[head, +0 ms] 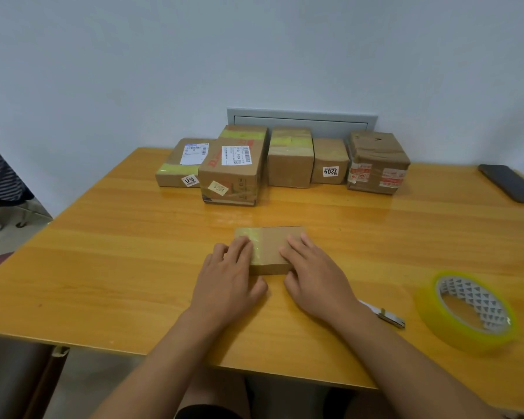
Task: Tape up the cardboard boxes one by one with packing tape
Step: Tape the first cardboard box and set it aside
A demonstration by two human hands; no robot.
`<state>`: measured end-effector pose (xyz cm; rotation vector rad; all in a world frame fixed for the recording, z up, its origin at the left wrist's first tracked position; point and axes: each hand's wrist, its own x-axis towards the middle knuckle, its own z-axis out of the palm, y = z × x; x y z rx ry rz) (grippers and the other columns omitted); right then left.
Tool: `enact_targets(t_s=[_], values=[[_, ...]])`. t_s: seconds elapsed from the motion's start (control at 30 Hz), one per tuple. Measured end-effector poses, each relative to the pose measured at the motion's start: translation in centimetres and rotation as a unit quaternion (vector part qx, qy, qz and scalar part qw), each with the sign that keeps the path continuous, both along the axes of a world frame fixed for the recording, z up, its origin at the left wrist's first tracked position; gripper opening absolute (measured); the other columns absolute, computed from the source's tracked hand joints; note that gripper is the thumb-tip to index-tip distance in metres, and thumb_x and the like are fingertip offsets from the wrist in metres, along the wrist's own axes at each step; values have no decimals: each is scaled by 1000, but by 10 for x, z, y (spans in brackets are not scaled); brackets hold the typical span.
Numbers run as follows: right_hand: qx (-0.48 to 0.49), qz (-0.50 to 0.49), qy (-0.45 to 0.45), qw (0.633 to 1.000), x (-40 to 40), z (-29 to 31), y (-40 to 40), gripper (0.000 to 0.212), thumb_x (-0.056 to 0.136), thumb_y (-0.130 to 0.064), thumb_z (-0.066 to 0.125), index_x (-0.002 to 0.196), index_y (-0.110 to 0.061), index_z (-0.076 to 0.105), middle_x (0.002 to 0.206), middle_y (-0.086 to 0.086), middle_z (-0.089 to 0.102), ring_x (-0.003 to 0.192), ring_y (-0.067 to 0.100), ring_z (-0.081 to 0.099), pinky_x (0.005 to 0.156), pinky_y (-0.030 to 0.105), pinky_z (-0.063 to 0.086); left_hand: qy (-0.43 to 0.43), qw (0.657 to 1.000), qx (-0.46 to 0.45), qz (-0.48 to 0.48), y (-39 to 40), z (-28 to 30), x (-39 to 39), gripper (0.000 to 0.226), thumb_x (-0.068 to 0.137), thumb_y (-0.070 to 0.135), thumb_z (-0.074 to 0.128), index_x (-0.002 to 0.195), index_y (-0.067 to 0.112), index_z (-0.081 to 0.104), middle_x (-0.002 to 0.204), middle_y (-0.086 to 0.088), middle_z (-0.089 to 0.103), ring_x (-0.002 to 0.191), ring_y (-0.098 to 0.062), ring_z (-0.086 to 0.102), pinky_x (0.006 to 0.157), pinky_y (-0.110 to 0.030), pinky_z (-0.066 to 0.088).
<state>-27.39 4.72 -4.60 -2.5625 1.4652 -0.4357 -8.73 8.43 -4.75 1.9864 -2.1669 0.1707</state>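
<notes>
five boxes (285, 160) lined along the far edge of the surface (103, 252), all apparently taped already. near centre, a small flat box (270, 249), long axis left to right, one tape strip across its left part. pressed flat on top with spread fingers: left hand (227, 276), right hand (315, 276). tape roll (466, 309) lying near right.

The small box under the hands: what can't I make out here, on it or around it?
Head view only:
- Small box: near corners covered by the left hand and right hand.
- Box labels: print too small to read.
- Cutter: partly behind the right wrist.
- Phone: cut off by the right edge.
- Tape roll: loose end indiscernible.
</notes>
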Motion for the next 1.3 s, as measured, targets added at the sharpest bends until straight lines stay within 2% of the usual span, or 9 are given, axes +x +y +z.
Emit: enact_targets(t_s=[0.17,0.3,0.5,0.73,0.87,0.93,1.0,1.17,1.3], values=[[-43,-14,-14,999,2,-10,1,44,92,-24,56,135,-16,53,151,7,44,146,29,28,115,44,32,-4,1000,-6,4,1,-4,0,72,85,54,40,140,8,50,146,-3,48,108,-25,48,89,-37,49],[-61,-18,-15,998,1,-12,2,45,88,-27,53,132,-15,55,146,9,49,142,31,37,111,47,38,9,1000,7,5,4,-7,1,75,87,55,31,149,13,39,155,-3,39,121,-25,44,97,-39,45],[-59,-20,-19,998,2,-12,2,47,87,-29,48,131,-15,56,147,8,48,143,30,35,112,47,37,32,999,0,4,3,-10,2,73,86,55,32,148,17,41,155,-2,37,123,-25,42,98,-40,44],[-63,-21,-21,998,2,-14,1,45,88,-25,58,131,-14,57,147,9,49,142,30,36,111,48,39,48,999,-2,-2,3,-15,4,71,87,55,32,148,20,41,157,-1,35,126,-26,40,98,-41,43],[-60,-13,0,998,2,-8,1,46,91,-27,57,135,-17,53,150,6,45,145,28,31,114,41,34,63,998,4,-4,6,-13,2,73,88,55,28,151,21,36,160,0,28,132,-25,35,103,-41,39],[-30,0,21,999,-1,4,-2,46,92,-33,54,137,-22,49,152,0,39,144,23,28,114,36,31,66,998,14,-5,7,-12,1,75,88,57,20,155,23,24,164,4,16,138,-20,22,111,-38,30],[1,11,45,999,-3,20,-11,48,91,-41,54,137,-26,47,151,-3,34,139,19,25,112,34,31,73,997,16,-9,7,-12,2,72,92,56,23,157,26,16,164,6,9,142,-17,12,116,-35,22],[126,38,127,983,-5,44,-39,82,83,-50,64,151,-36,21,162,-2,6,147,23,5,117,44,19,82,996,16,-4,10,-8,0,67,97,50,35,157,26,14,164,7,10,145,-15,8,118,-34,19],[154,54,114,980,-6,50,-53,91,78,-51,70,152,-36,19,154,-6,21,140,17,20,111,39,33,84,996,5,9,13,-5,-1,69,93,49,33,156,24,20,162,2,21,144,-17,20,115,-36,27]])
